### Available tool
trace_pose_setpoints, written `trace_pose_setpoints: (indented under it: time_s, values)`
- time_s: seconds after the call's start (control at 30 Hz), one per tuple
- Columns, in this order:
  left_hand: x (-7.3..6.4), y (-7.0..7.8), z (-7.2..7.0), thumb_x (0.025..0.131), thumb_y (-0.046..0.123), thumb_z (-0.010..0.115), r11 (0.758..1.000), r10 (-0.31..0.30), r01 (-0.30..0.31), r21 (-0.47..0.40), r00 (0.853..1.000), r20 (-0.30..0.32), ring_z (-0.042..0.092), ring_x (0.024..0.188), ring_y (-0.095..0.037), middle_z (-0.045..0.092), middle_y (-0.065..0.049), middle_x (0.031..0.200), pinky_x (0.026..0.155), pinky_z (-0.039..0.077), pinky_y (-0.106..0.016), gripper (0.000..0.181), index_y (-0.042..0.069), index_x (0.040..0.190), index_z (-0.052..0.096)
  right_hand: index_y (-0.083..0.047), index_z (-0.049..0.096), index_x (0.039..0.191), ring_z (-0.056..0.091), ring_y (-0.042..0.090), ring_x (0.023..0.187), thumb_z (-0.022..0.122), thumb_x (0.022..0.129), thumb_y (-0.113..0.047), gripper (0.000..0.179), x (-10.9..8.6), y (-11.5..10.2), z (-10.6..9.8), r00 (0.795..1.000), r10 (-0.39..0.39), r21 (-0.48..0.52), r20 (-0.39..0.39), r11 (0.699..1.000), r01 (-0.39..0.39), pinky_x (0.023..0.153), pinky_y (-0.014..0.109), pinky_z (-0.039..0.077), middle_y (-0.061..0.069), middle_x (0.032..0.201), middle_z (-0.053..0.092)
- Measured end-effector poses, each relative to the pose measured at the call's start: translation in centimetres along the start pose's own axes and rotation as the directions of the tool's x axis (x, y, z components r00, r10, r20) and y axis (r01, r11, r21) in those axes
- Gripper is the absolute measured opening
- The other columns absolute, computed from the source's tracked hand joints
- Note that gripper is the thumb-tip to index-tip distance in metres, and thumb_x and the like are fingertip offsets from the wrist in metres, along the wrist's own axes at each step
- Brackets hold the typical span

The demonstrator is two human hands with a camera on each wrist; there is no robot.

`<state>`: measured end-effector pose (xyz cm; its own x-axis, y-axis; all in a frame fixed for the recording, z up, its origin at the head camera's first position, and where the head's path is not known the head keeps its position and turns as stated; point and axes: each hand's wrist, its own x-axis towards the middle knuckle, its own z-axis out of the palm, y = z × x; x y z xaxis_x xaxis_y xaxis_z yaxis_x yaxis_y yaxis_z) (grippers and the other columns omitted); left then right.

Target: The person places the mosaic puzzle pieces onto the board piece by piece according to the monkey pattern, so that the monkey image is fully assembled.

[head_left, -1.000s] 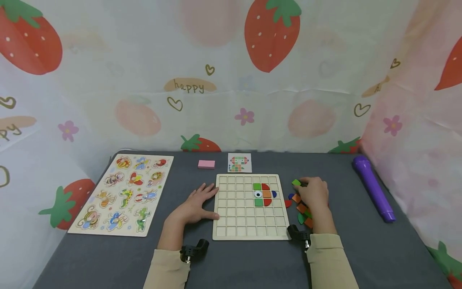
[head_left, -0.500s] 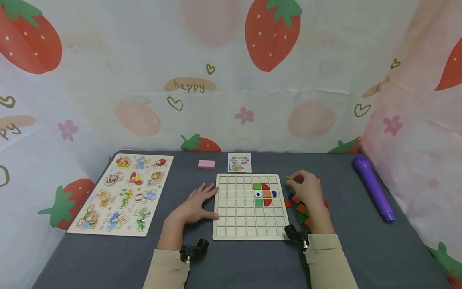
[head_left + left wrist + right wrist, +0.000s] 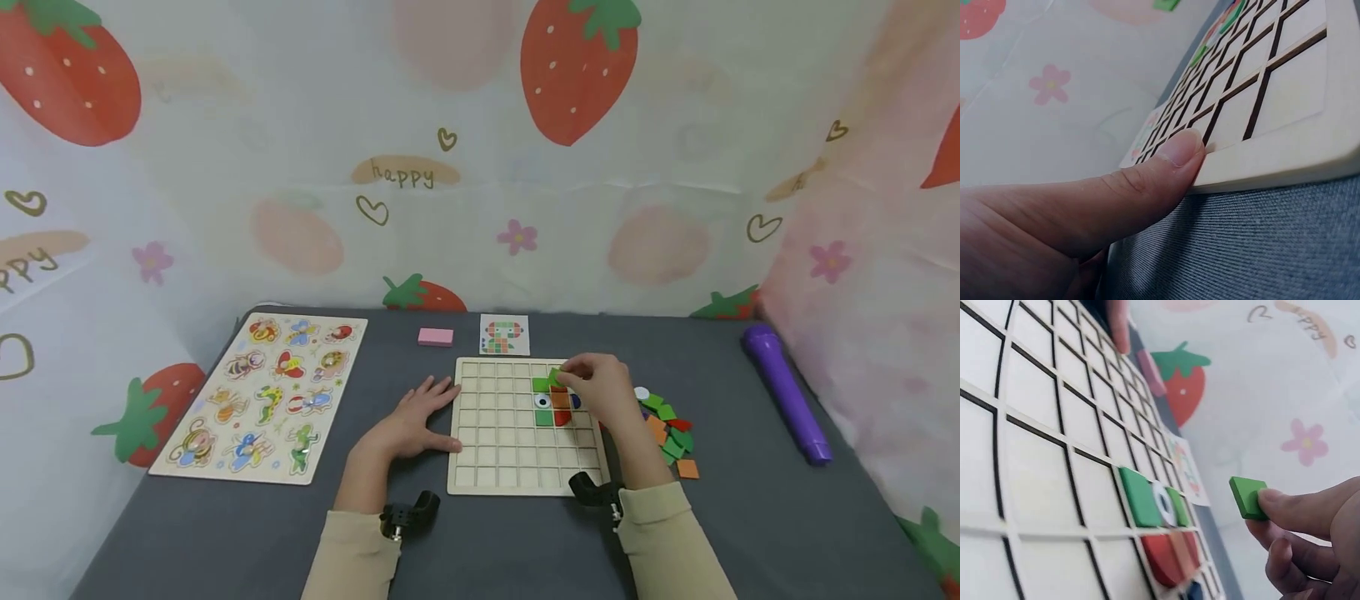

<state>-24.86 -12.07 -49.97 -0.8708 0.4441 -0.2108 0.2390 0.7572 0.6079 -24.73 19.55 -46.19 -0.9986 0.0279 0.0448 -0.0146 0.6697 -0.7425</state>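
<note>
My right hand [image 3: 602, 390] pinches a light green square tile [image 3: 1246, 497] between thumb and fingers, held over the upper right of the wooden grid board [image 3: 487, 458]. My left hand [image 3: 411, 423] is spread at the board's left edge, its thumb [image 3: 1166, 165] touching the rim in the left wrist view. Set in the board are a light green square [image 3: 541, 385], a white eye tile [image 3: 542, 401], a darker green square [image 3: 543, 418], an orange square [image 3: 559, 399], a red piece [image 3: 562, 417] and a blue piece [image 3: 576, 402]. Fingers partly hide the top right cells.
Several loose coloured tiles [image 3: 681, 442] lie right of the board, partly behind my right forearm. A pattern card [image 3: 504, 335] and a pink block [image 3: 435, 337] are behind it. An insect puzzle board [image 3: 285, 392] lies left, a purple cylinder [image 3: 787, 396] far right.
My right hand has lifted the green tile from beside the loose pile and moved left over the board with it. My left hand stays at the board's edge. The head view has shifted slightly.
</note>
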Motion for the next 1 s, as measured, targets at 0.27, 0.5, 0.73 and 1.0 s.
trace_pose_setpoints:
  time_s: [0.27,0.5,0.73,1.0]
  values:
    - [-0.3,-0.1,-0.2,0.079,0.042,0.085,0.999,-0.007,0.007,-0.031,1.000,0.005,0.004,0.158,-0.034,0.021,-0.007,0.169,0.125,0.008,-0.061,0.098,0.021,0.160,0.033,-0.014,0.077,0.101,0.063,0.020,0.081,0.074,0.094,-0.026,0.014,1.9,0.2,3.0,0.998,0.015,0.013,0.066,1.000,-0.016,0.064,0.032,0.052,0.004,0.093,0.072]
    - [-0.2,-0.1,-0.1,0.081,0.042,0.083,0.999,0.003,-0.003,-0.037,1.000,0.004,0.002,0.158,-0.033,0.019,-0.006,0.169,0.125,0.007,-0.060,0.097,0.020,0.160,0.032,-0.017,0.078,0.098,0.063,0.019,0.083,0.076,0.092,-0.027,0.012,2.6,0.1,4.3,0.996,-0.028,-0.004,0.086,1.000,0.028,0.069,0.036,0.053,-0.001,0.090,0.073]
    - [-0.2,-0.2,-0.1,0.080,0.043,0.084,0.999,0.000,0.000,-0.037,1.000,0.000,0.002,0.158,-0.033,0.020,-0.006,0.169,0.125,0.008,-0.060,0.098,0.021,0.160,0.032,-0.018,0.080,0.099,0.065,0.020,0.084,0.076,0.092,-0.029,0.013,2.8,-0.9,5.0,0.994,0.006,-0.075,0.112,0.997,0.002,0.066,0.035,0.055,0.001,0.096,0.073]
    - [-0.2,-0.1,-0.1,0.080,0.041,0.084,0.999,-0.004,0.004,-0.033,1.000,-0.005,0.003,0.158,-0.033,0.020,-0.005,0.169,0.125,0.008,-0.061,0.097,0.021,0.160,0.032,-0.020,0.081,0.104,0.067,0.023,0.093,0.074,0.093,-0.027,0.014,2.6,-1.1,5.4,0.993,0.012,-0.137,0.115,0.991,0.004,0.071,0.036,0.057,0.003,0.104,0.074]
